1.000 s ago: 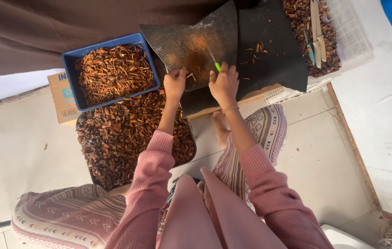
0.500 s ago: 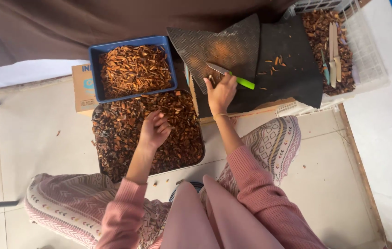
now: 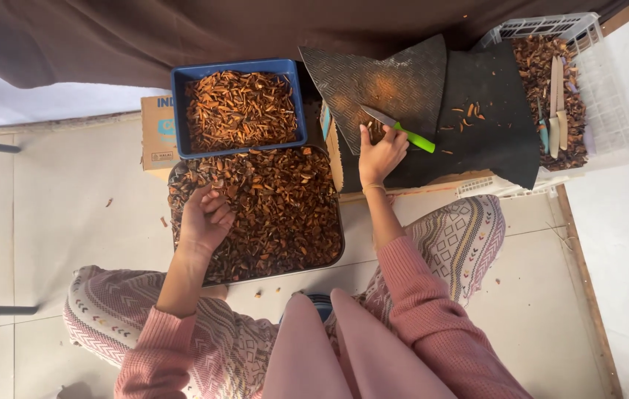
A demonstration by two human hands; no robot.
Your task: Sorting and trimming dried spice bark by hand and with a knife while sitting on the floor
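Observation:
My right hand (image 3: 379,154) is shut on a knife with a bright green handle (image 3: 397,127), its blade lying on the dark rubber mat (image 3: 403,81). My left hand (image 3: 205,218) hovers palm up, fingers curled, over the metal tray (image 3: 333,255) heaped with dark brown pieces (image 3: 277,207); whether it holds a piece I cannot tell. Behind the tray stands a blue bin (image 3: 178,81) filled with orange-brown slivers (image 3: 239,109).
A white plastic basket (image 3: 610,96) at the right holds more brown pieces and a few pale sticks (image 3: 555,103). A cardboard box (image 3: 156,133) sits under the blue bin. Brown cloth hangs across the back. My legs in patterned trousers rest on the pale tiled floor.
My left hand left the mat, swung down to the tray of dark pieces and now lies palm up over it. My right hand stays on the mat with the knife.

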